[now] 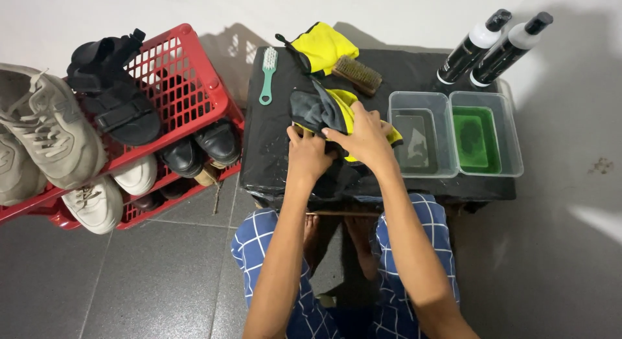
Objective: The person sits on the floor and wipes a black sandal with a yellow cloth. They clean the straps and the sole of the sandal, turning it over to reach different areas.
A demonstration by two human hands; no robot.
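One red crate rack [194, 80] at left, roughly seven shoes on it, count unsure. One black low table [414, 70] at center on grey tile floor [149, 281], white wall [162, 9] behind. Two clear tubs [422, 143], two spray bottles [470, 51], two brushes [356, 73]. Yellow-black shoe [324, 112] center table; right hand [363, 137] fingers spread over it, left hand [308, 154] fingers curled gripping its edge. Free floor lower left.

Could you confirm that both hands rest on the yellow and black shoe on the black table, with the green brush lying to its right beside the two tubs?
Not quite: the head view shows the green brush lying to the left of the yellow and black shoe, away from the two tubs. The left hand and right hand do rest on that shoe on the black table.
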